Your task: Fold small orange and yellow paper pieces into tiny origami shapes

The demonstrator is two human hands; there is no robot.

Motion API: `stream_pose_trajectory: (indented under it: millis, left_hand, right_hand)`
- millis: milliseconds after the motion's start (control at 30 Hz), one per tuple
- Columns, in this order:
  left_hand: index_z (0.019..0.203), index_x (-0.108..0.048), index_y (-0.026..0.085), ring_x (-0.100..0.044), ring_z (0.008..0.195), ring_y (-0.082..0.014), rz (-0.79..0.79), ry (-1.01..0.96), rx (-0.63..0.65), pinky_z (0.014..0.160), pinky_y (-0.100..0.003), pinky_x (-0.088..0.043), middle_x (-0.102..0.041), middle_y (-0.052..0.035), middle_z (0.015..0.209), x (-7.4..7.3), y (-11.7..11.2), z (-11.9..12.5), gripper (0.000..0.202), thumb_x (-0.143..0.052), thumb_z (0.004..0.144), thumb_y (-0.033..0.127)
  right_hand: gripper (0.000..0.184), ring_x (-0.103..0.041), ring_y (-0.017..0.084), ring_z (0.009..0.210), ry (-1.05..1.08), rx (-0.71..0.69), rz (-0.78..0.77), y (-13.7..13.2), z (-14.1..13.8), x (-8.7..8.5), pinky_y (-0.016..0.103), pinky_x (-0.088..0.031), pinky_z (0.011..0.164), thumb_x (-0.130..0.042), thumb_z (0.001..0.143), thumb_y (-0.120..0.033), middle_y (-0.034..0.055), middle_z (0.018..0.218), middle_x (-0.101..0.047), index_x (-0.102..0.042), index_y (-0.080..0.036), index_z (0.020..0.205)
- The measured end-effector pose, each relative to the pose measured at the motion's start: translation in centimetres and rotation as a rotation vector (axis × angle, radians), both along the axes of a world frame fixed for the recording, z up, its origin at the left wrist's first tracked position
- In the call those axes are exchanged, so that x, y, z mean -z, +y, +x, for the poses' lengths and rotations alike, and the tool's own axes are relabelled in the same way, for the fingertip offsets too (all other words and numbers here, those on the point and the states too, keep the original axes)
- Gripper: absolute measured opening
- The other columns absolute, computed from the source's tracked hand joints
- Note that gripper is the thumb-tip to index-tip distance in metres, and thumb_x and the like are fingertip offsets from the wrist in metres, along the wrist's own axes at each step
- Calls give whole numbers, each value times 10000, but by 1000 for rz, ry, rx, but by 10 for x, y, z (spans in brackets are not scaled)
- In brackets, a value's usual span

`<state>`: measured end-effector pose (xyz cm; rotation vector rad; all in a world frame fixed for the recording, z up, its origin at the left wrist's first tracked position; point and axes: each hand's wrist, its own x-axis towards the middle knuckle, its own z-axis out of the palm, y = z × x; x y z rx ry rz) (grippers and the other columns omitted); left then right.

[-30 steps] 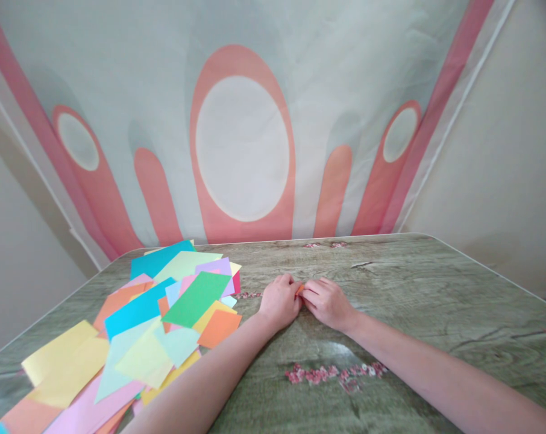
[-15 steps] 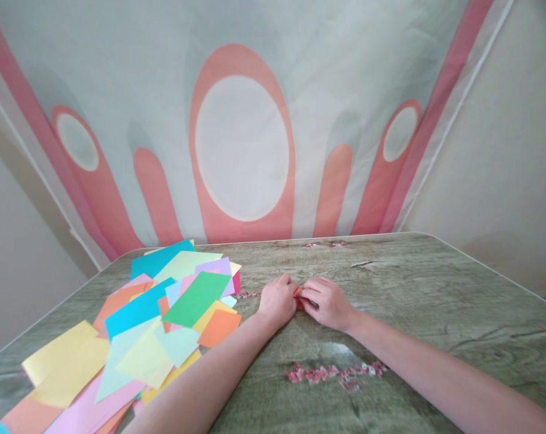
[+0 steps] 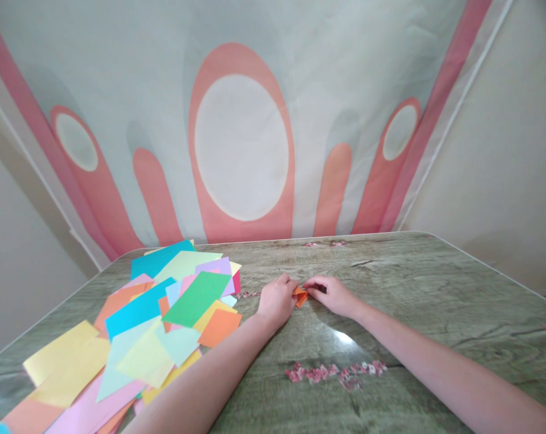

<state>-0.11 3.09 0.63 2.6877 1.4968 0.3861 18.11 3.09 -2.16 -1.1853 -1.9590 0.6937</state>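
Note:
A small folded piece of orange paper (image 3: 301,296) is between my two hands, just above or on the table. My left hand (image 3: 278,298) grips its left part, with the fingers curled over it. At the paper's upper right corner, the thumb and fingertips of my right hand (image 3: 331,295) come together in a pinch. The part of the paper under my left fingers is hidden.
A loose pile of coloured paper sheets (image 3: 196,299) covers the table's left side, next to my left forearm. The wood-patterned table (image 3: 426,283) has printed pink flowers (image 3: 316,372). A pink and grey printed cloth (image 3: 241,232) hangs behind it.
My right hand has shifted slightly and its fingers have drawn back toward the paper's upper right corner, so more of the orange paper shows. My left hand has stayed in place.

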Motion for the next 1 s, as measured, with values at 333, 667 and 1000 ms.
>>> stream_pose_trajectory:
  millis: [333, 667, 1000]
  left_hand:
    - [1056, -575, 268, -557, 859, -158, -76, -63, -35, 737, -233, -421, -553, -28, 969, 0, 0, -1, 286, -447, 806, 217]
    - [969, -627, 191, -555, 755, -157, -111, -222, 19, 705, -230, -412, -609, -30, 816, 3, 7, -12, 333, -516, 668, 101]
    - [944, -653, 190, -559, 752, -156, -113, -291, 36, 709, -240, -411, -625, -32, 799, 9, 7, -12, 281, -531, 694, 146]
  right_hand:
    - [218, -599, 181, 819, -20, -102, -45, -3, 2, -8, 306, -438, 766, -529, 815, -299, 44, 901, -681, -680, -207, 942]
    - [232, -596, 182, 793, -51, -89, -51, -1, 1, -8, 301, -443, 740, -547, 802, -334, 50, 866, -678, -684, -196, 930]
    - [238, -591, 172, 814, -54, -184, -69, -4, 4, -14, 290, -432, 764, -557, 803, -343, 45, 885, -670, -677, -202, 952]
